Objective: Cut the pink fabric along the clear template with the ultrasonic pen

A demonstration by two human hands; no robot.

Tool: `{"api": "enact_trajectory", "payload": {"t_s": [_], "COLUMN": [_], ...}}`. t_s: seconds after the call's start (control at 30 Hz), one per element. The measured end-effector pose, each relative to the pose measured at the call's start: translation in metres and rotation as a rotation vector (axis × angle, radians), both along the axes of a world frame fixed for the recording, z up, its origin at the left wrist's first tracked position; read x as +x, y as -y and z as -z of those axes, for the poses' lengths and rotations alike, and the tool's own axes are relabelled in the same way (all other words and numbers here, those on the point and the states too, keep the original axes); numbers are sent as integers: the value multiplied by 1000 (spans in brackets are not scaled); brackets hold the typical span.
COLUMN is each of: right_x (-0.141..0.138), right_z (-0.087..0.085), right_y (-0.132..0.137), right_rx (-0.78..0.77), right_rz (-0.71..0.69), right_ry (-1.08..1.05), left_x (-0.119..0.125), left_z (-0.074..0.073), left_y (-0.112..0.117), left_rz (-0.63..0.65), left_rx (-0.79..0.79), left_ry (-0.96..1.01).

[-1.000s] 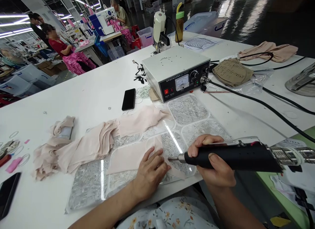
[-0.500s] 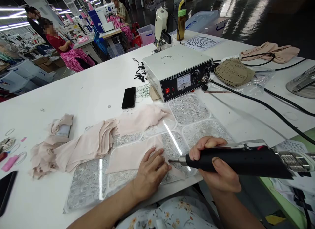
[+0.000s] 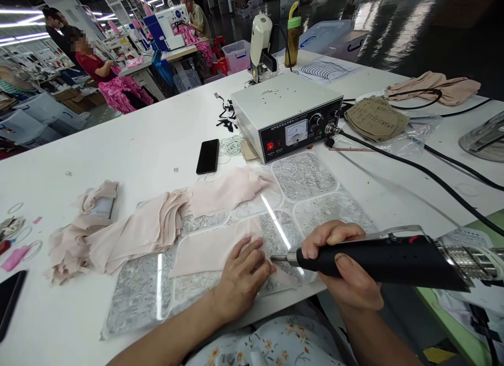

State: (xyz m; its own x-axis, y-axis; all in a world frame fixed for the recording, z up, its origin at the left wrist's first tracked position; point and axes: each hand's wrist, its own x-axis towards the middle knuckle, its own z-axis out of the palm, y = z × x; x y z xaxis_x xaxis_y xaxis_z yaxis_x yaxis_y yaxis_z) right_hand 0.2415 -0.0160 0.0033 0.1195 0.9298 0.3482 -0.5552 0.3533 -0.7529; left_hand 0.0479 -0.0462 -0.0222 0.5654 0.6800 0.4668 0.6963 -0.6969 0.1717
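My left hand (image 3: 244, 274) lies flat, fingers spread a little, on a pale pink fabric piece (image 3: 208, 249). Beneath that fabric is a clear plastic template (image 3: 136, 300) with rounded outlines over a grey speckled surface. In my right hand (image 3: 354, 284) is a black handheld ultrasonic welding gun (image 3: 394, 261), fingers wrapped round its body. The gun's metal tip points left, close to my left fingertips and the fabric's edge; whether it touches cannot be made out. Another pink piece (image 3: 226, 191) lies behind, beside a layered stack of pink pieces (image 3: 145, 219).
A welding power unit (image 3: 301, 127) stands at the table's back, its black cable (image 3: 417, 169) running right. Near it are a phone (image 3: 207, 156), elastic cords (image 3: 232, 145), a bottle (image 3: 292, 43) and brown pattern pieces (image 3: 376, 118). Other people work at machines behind.
The view has shifted very slightly. The rear of the welding gun sits a little lower; both hands otherwise keep their places.
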Motion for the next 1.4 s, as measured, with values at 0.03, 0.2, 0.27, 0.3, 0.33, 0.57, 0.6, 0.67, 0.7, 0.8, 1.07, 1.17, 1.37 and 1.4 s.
{"api": "enact_trajectory", "payload": {"t_s": [0.03, 0.2, 0.27, 0.3, 0.33, 0.57, 0.6, 0.67, 0.7, 0.8, 1.07, 1.17, 1.37, 1.4], "right_x": [0, -3, -5, -6, -6, -7, -7, -8, -9, -10, -11, -11, -15, -15], "right_z": [0, 1, 1, 1, 0, 0, 0, 1, 1, 1, 0, -2, -2, -1], "right_y": [0, -1, -2, -2, -3, -4, -5, -5, -6, -7, -11, -11, -11, -12], "right_rx": [0, -8, -10, -12, -14, -4, -6, -22, -30, -25, -26, -29, -6, -3], "right_rz": [-1, 10, 18, 19, 22, 27, 29, 37, 41, 59, 75, 92, 89, 88], "right_ry": [3, -11, -20, -22, -23, 17, 21, 21, 18, 14, 26, 44, 54, 51], "left_x": [0, 1, 0, 0, 0, -1, -1, -1, 0, -1, 0, 0, 1, 1], "left_z": [-1, -1, 0, 0, 1, 2, 2, 2, 2, 3, 5, 3, 3, 3], "left_y": [0, 0, 0, 1, 1, 1, 1, 1, 1, 1, 2, 2, 0, 0], "left_rz": [0, -6, -5, -6, -7, -4, -5, -7, -9, -11, -13, -10, -7, -5], "left_rx": [5, 21, 17, 12, 8, 1, 1, 2, 4, 7, 0, 7, 14, 16], "left_ry": [0, 11, 9, 6, 4, -17, -18, -16, -11, 3, 3, 11, 23, 26]}}
